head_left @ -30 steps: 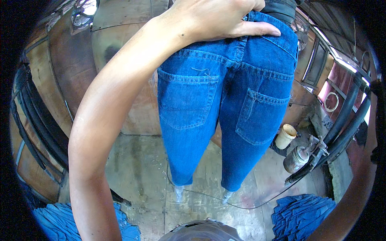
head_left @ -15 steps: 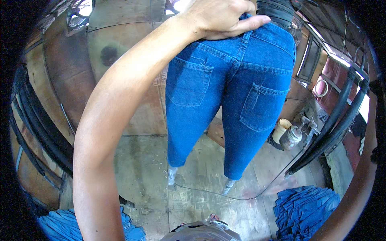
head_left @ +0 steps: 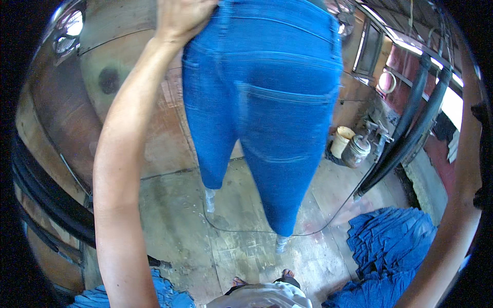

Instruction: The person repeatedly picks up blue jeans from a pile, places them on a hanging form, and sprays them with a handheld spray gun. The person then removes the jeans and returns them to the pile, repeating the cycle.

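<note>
A pair of blue jeans (head_left: 267, 102) hangs upright in front of me with its back pockets facing me, the legs filled out and ending in pale tips above the floor. My left hand (head_left: 179, 18) is raised at the top of the view and grips the waistband at its left side. My right forearm (head_left: 452, 215) runs up the right rim; its hand is beyond the edge of the picture.
Heaps of blue denim lie at the lower right (head_left: 390, 241) and lower left (head_left: 159, 292). A cream bucket (head_left: 341, 141) and a metal can (head_left: 355, 151) stand by black hoses (head_left: 405, 138). A thin cable (head_left: 246, 231) loops over the wet concrete floor (head_left: 174, 220).
The jeans have come closer and higher in the view. My left hand has shifted from the middle of the waistband to its left side.
</note>
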`<state>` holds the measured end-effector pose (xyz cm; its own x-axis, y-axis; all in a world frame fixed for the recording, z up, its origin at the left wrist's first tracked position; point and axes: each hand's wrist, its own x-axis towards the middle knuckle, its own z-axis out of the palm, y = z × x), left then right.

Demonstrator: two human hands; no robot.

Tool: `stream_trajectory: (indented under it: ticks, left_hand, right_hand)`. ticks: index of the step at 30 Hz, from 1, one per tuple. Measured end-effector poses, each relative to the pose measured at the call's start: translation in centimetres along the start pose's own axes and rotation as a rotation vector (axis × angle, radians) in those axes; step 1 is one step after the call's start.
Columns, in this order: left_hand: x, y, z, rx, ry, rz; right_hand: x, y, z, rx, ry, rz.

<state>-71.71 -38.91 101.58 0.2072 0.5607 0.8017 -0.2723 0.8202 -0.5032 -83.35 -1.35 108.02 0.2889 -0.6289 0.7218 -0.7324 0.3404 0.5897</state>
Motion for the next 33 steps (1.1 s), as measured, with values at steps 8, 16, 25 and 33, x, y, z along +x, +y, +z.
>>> stream_trajectory:
  ticks: [8,16,25,33]
  left_hand:
    - [-3.5,-1.3,3.8,-0.982,0.184,-1.135]
    - [1.4,0.0,-1.9,-0.549,-0.283,-1.089]
    - [9.1,7.7,-6.2,-0.252,-0.648,-0.995]
    - [10.0,12.3,-6.4,0.102,-0.748,-0.989]
  right_hand:
    - [-13.8,5.7,8.9,0.143,0.227,0.262]
    - [-44.6,3.5,22.2,0.832,-0.058,1.31]
    - [-45.5,2.6,26.2,1.264,-0.104,1.249]
    - [-41.6,0.5,24.6,1.785,0.0,1.391]
